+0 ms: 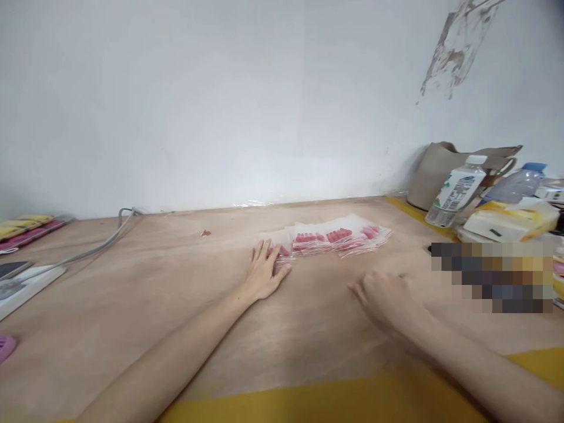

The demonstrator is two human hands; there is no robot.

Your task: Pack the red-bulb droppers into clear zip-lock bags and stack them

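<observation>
My left hand [265, 275] lies flat with its fingers spread. Its fingertips rest on a small clear plastic zip bag [283, 242] with red pieces inside, partly covered by the fingers. Right beside that bag, a row of overlapping clear zip bags [324, 236] stretches to the right, each showing small red pieces. My right hand [382, 294] is low over the wooden table [282, 346], nearer to me than the bags and apart from them. Its fingers are curled in, slightly blurred, and no object shows in them.
At the right stand a labelled bottle [458, 191], a grey-brown bag [434, 170], a blue-capped bottle [513, 185] and a yellow-white packet [511, 222]. A grey cable [103, 244] runs along the left toward a white board [37, 289]. The wall [220, 106] bounds the back.
</observation>
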